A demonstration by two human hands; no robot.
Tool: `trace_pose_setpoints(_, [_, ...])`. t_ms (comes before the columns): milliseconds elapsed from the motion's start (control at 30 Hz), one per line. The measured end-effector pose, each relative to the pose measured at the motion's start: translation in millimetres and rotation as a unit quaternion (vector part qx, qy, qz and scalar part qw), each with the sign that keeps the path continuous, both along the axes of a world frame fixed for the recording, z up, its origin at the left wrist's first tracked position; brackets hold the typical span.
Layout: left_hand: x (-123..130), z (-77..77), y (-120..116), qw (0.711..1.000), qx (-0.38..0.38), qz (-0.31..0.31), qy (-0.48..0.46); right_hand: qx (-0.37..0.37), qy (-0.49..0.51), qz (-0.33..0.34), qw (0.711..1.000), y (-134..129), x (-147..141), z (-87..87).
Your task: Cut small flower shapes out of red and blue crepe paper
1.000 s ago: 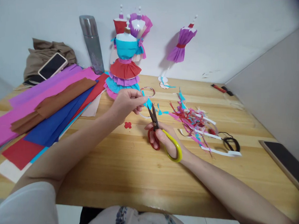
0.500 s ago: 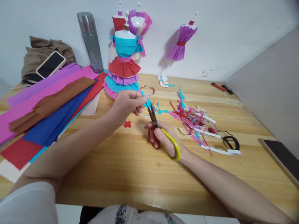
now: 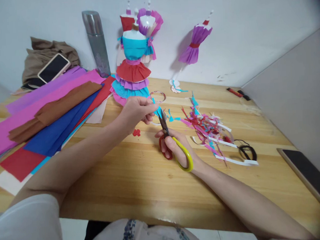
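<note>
My left hand (image 3: pixel 138 112) pinches a small piece of blue crepe paper (image 3: pixel 156 107) between thumb and forefinger. In my right hand (image 3: pixel 177 144) is a pair of scissors (image 3: pixel 181 149) with one yellow and one red handle loop. Their dark blades point up and away from me and meet the blue paper just right of my left fingertips. On the table near my left wrist lies a small red paper flower (image 3: pixel 136 132). Behind my left hand stands a mini dress form (image 3: pixel 134 46) in a blue bodice and tiered red, purple and blue paper ruffles.
Folded crepe paper sheets (image 3: pixel 58 118) cover the left side, with a phone (image 3: pixel 54 68), brown cloth (image 3: pixel 49 50) and a flask (image 3: pixel 97 48) behind. Paper scraps (image 3: pixel 205 126) are heaped to the right, near another phone (image 3: pixel 304 173). A purple-dressed form (image 3: pixel 196 43) leans against the wall.
Both hands stay almost in place. The scissor blades look slightly closer together at the blue paper; the rest of the scene shifts only a little with the camera.
</note>
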State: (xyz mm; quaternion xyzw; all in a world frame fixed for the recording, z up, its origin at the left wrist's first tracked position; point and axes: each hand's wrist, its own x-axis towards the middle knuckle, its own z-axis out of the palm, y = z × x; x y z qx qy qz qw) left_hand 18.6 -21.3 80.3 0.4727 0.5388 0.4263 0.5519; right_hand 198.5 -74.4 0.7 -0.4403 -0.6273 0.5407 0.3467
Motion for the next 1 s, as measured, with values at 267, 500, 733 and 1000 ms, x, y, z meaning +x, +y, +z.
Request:
trace_pose_setpoints(267, [0.2,0.0,-1.6,1.000,0.013,0.002,0.000,-0.002,-0.004,0.002,1.000,0.5,-1.0,1.2])
trace_pose_setpoints(500, [-0.8,-1.2,-1.2,1.000,0.013,-0.004,-0.006,0.005,0.000,0.006,1.000,-0.4,-1.9,2.2])
trace_pose_setpoints(733, [-2.6,0.1,0.1,1.000,0.013,0.003,-0.009,0.011,-0.005,0.004,1.000,0.1,0.0,-0.8])
trace_pose_setpoints(1000, [-1.7,-0.8,1.1,1.000,0.011,0.005,-0.008,0.019,-0.005,0.005,1.000,0.6,-1.9,-0.2])
